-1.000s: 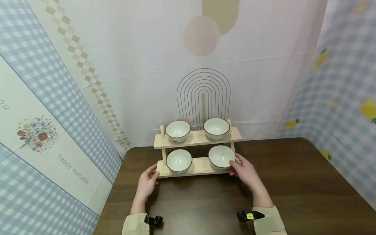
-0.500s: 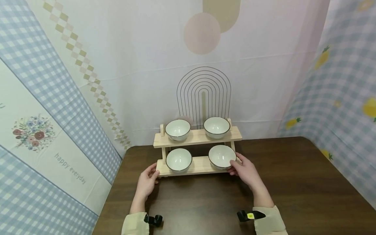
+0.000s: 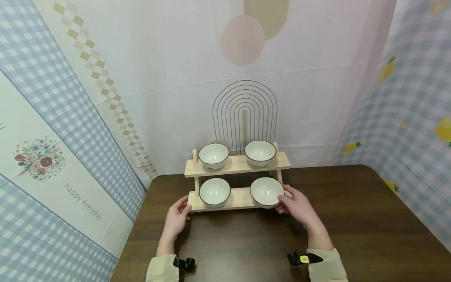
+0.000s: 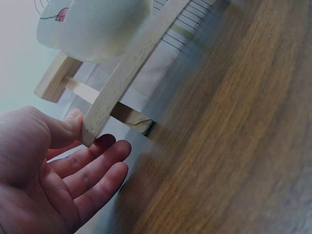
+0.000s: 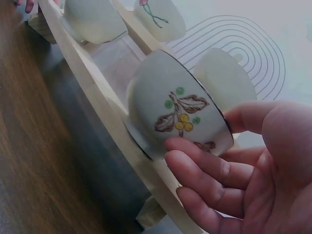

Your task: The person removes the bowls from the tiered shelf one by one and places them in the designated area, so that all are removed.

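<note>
A two-tier wooden rack [image 3: 239, 198] carries a white, dark-rimmed bowl at each end of both tiers. My left hand [image 3: 176, 220] grips the left end of the lower board [image 4: 109, 100], thumb on its edge and fingers beneath. My right hand [image 3: 297, 205] holds the lower right bowl [image 3: 266, 192] by its right side. In the right wrist view that bowl [image 5: 170, 105], painted with leaves and yellow berries, sits tilted between the thumb and fingers of the right hand [image 5: 243, 170]. The lower left bowl [image 3: 215, 192] rests untouched.
Two more bowls, at left [image 3: 213, 155] and right [image 3: 260, 152], stand on the upper tier. The rack is near the back of a dark wooden table [image 3: 232, 243]. A white printed cloth [image 3: 176, 98] hangs behind it, with checked cloth at both sides.
The lower right bowl has come slightly toward me, its near rim now lower in view. My right hand has shifted a little to the right with it. The left hand keeps its place.
</note>
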